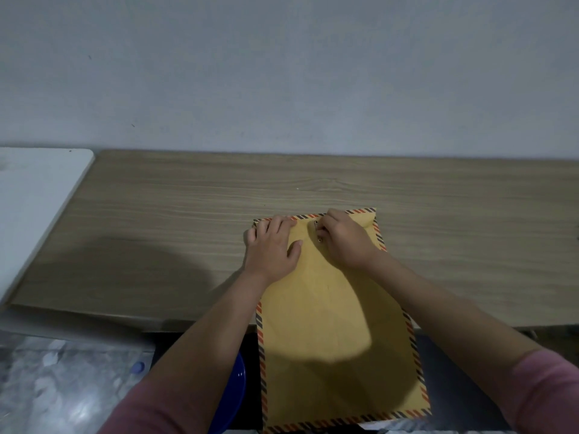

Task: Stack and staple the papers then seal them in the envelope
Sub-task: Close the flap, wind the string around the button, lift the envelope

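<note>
Head view: brown envelope [332, 324] with striped border lying on wooden desk [156, 220], lower half overhanging the near edge. Left hand [274, 247] flat, fingers straight, pressing the folded flap. Right hand [343, 239] curled, pinching the string clasp [317, 230]. Papers unseen, presumably inside. Risk: overhang slipping off once pressure lifts; string loosening.

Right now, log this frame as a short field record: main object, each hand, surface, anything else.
main object: brown envelope with striped border, flap end on the table, near end overhanging the edge
left hand: left hand flat, pressing the envelope's top left corner
right hand: right hand fingers curled at the clasp near the top edge
surface: wooden table
other: blue object below the table edge
</note>
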A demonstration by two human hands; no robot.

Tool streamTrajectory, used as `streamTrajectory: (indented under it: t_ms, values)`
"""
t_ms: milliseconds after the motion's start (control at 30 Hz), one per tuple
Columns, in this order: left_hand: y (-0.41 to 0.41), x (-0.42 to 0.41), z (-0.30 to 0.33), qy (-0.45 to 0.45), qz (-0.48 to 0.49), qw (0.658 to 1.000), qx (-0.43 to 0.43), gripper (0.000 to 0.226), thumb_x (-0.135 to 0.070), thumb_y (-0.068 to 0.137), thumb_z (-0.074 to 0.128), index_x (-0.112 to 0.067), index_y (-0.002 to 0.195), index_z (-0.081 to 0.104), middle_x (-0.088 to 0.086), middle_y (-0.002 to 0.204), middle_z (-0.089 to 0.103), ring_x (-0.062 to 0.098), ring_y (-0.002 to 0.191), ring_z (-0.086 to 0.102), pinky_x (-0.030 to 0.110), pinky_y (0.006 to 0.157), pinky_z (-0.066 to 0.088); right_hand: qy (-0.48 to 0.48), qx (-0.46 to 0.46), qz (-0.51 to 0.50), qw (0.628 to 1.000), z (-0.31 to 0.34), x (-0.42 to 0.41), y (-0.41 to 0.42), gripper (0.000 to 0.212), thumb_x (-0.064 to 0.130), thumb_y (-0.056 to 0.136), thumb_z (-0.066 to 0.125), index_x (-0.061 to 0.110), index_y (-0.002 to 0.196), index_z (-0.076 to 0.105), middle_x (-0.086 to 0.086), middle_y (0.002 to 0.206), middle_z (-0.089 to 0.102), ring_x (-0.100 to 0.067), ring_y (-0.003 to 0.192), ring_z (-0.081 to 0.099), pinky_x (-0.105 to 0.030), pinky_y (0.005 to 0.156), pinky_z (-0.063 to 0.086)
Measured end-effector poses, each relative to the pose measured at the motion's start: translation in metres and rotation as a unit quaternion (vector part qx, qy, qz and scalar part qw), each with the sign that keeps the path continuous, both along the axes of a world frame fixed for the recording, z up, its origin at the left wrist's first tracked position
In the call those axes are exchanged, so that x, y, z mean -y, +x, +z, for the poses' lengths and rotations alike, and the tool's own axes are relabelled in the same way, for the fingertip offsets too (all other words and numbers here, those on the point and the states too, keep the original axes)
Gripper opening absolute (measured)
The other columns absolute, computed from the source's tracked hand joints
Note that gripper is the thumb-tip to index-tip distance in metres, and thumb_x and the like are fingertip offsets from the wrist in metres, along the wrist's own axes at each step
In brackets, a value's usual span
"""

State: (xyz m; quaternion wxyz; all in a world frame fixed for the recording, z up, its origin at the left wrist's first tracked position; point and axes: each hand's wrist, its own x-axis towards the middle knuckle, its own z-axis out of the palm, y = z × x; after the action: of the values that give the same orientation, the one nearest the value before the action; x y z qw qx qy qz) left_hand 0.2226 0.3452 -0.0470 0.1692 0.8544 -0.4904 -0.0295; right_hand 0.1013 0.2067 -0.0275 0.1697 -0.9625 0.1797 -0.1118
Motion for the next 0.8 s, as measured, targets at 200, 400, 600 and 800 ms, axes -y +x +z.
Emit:
streamTrajectory:
  t_ms: [200, 400, 600, 800]
  values:
    - [0.001, 0.000, -0.002, 0.002, -0.002, 1.000, 0.005, 0.048, -0.051, 0.086, 0.041, -0.027, 0.128, 0.044, -0.008, 0.126, 0.048, 0.020, 0.109, 0.043, 0.040, 0.088, 0.031, 0.026, -0.003, -0.021, 0.999, 0.000, -0.005, 0.010, 0.018, 0.008, 0.086, 0.048, 0.005, 0.095, 0.063, -0.016, 0.092, 0.056, -0.035, 0.090, 0.054, -0.045, 0.068, 0.050]
    - [0.001, 0.000, -0.001, -0.002, -0.003, 1.000, 0.000, 0.048, -0.050, 0.086, 0.040, -0.028, 0.128, 0.044, -0.009, 0.126, 0.047, 0.020, 0.111, 0.042, 0.040, 0.088, 0.030, 0.153, 0.100, -0.094, 0.979, 0.006, -0.003, -0.005, 0.029, 0.000, 0.087, 0.047, 0.002, 0.111, 0.062, -0.014, 0.093, 0.057, -0.027, 0.090, 0.056, -0.020, 0.077, 0.037]
    - [0.005, 0.000, 0.008, 0.004, -0.010, 0.998, -0.069, 0.049, -0.047, 0.087, 0.047, -0.028, 0.132, 0.042, -0.008, 0.132, 0.044, 0.021, 0.121, 0.037, 0.042, 0.099, 0.026, 0.085, 0.058, -0.271, 0.957, -0.005, 0.003, -0.047, 0.037, 0.026, 0.082, 0.062, 0.022, 0.118, 0.056, -0.012, 0.114, 0.051, -0.032, 0.109, 0.047, -0.051, 0.092, 0.044]
    - [0.005, -0.005, 0.022, 0.061, -0.034, 0.993, -0.094, 0.061, -0.047, 0.087, 0.048, -0.028, 0.142, 0.030, -0.009, 0.147, 0.029, 0.022, 0.133, 0.025, 0.046, 0.110, 0.019, 0.161, 0.033, -0.351, 0.922, 0.010, 0.003, -0.043, 0.044, 0.034, 0.078, 0.069, 0.032, 0.119, 0.054, -0.010, 0.123, 0.049, -0.033, 0.116, 0.046, -0.048, 0.101, 0.036]
